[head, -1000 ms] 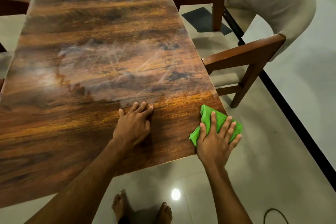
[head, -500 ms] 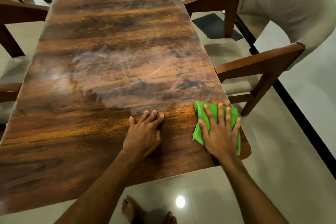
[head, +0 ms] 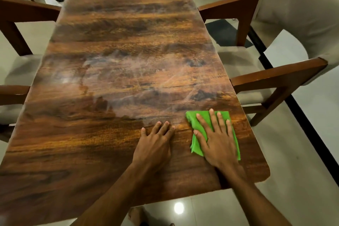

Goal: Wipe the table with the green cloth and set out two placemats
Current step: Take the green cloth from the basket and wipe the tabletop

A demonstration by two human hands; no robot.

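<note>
A long dark wooden table point(head: 110, 143) fills the view, with hazy wipe streaks across its middle. The green cloth point(head: 197, 126) lies flat near the table's near right corner. My right hand point(head: 217, 139) presses down on it with fingers spread, covering most of the cloth. My left hand point(head: 156, 141) rests flat on the bare wood just left of the cloth, fingers together, holding nothing. No placemats are in view.
A wooden armchair point(head: 275, 79) with beige upholstery stands close along the table's right side. Another chair point(head: 16, 90) stands at the left side. Pale tiled floor point(head: 302, 180) lies right of the table and below its near edge.
My right hand has pushed the cloth from the table's right edge inward and forward onto the top. My left hand has stayed flat in place. The view has lifted to show more of the table.
</note>
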